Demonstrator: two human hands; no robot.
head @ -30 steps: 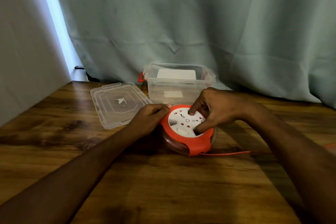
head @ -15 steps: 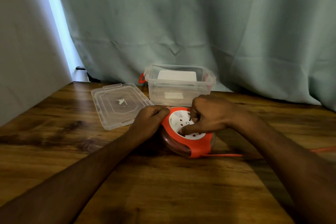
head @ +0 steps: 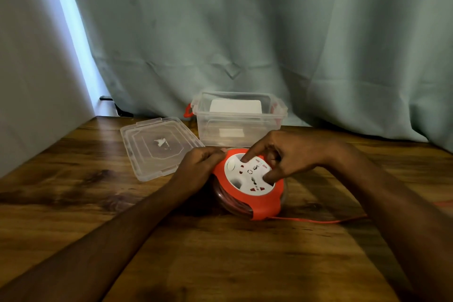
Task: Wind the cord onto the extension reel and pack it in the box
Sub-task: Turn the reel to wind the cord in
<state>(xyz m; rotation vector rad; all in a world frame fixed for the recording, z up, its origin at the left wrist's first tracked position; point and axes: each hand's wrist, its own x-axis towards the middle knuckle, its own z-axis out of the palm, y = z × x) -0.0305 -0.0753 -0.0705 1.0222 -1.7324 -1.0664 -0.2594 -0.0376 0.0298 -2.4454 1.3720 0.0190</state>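
Note:
An orange extension reel (head: 247, 191) with a white socket face lies tilted on the wooden table (head: 73, 193). My left hand (head: 198, 167) grips the reel's left rim. My right hand (head: 286, 154) rests on the white face, index finger and thumb pressed into it. A thin orange cord (head: 318, 220) runs from the reel's front right across the table and passes under my right forearm. Coils of cord show through the reel's clear lower part. The clear plastic box (head: 235, 130) stands open just behind the reel.
The box's clear lid (head: 159, 147) lies flat to the left of the box. The box has orange latches (head: 188, 111) and something white inside. A grey-green curtain (head: 245, 32) hangs behind the table, and a pale wall bounds the left side.
The white socket face has turned under my right hand, whose fingers shifted around it. The loose cord on the table has shifted. My left hand kept its hold on the rim.

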